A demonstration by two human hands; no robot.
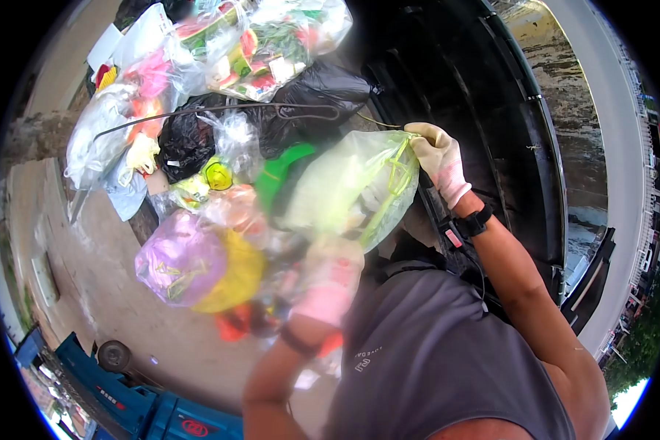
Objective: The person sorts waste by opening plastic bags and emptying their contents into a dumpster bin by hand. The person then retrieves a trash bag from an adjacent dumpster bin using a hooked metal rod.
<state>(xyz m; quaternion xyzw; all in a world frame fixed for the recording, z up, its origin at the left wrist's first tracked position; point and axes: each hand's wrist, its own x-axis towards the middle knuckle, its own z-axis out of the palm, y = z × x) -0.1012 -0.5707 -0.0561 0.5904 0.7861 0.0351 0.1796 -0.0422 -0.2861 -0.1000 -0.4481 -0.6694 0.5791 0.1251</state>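
Observation:
A pale green see-through plastic bag (pixel 352 183), full of something light, hangs in front of my chest. My right hand (pixel 440 158), in a white and pink glove, is closed on the gathered top of the bag. By the lower end of the bag is my left hand (pixel 330 275), gloved too and smeared by motion; its fingers cannot be made out. To its left lie a purple bag (pixel 180 257) and a yellow bag (pixel 235 275). A blurred green item (pixel 279 172) shows just left of the pale green bag.
Heaped bags fill the upper left: clear bags with food scraps (pixel 264 55), black bags (pixel 319 95) and a white bag (pixel 99 136). A thin metal rod (pixel 220 110) lies across them. A large black container (pixel 462 81) stands at right. A blue vehicle (pixel 117 396) is at lower left.

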